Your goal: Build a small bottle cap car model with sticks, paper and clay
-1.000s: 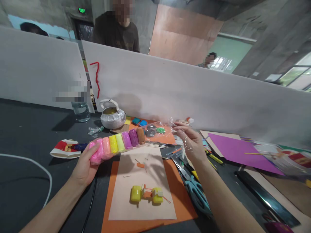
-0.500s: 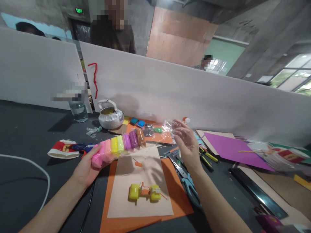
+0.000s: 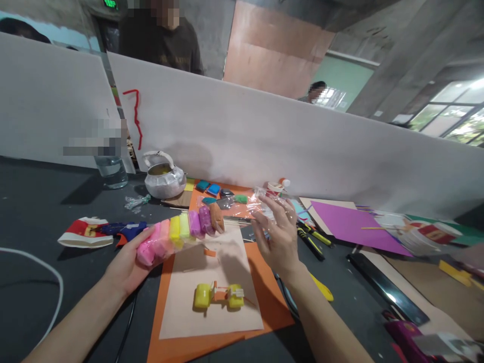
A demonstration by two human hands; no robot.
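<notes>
My left hand (image 3: 130, 264) grips a strip of modelling clay packs (image 3: 183, 229) in clear wrapping, running from pink through yellow and purple to brown. My right hand (image 3: 278, 234) is raised to the right of the strip, fingers curved and apart. Clear plastic film (image 3: 251, 201) shows by its fingertips; I cannot tell whether they touch it. Below both hands, a small model with two yellow ends (image 3: 219, 295) and an orange and pale middle lies on a cream sheet (image 3: 177, 315). That sheet rests on orange paper (image 3: 278, 307).
Behind the strip stand a metal kettle (image 3: 165, 180) and blue clay packs (image 3: 214, 189). A glue gun (image 3: 126, 230) lies left. Yellow-black cutters (image 3: 312, 242), purple paper (image 3: 351, 227) and a long black bar (image 3: 385, 287) lie right. A white partition (image 3: 242, 136) closes the back; a person stands beyond it.
The camera view has shifted slightly, moving the table things leftward. My right hand has moved lower and left, nearer the strip. My left hand still holds the clay packs.
</notes>
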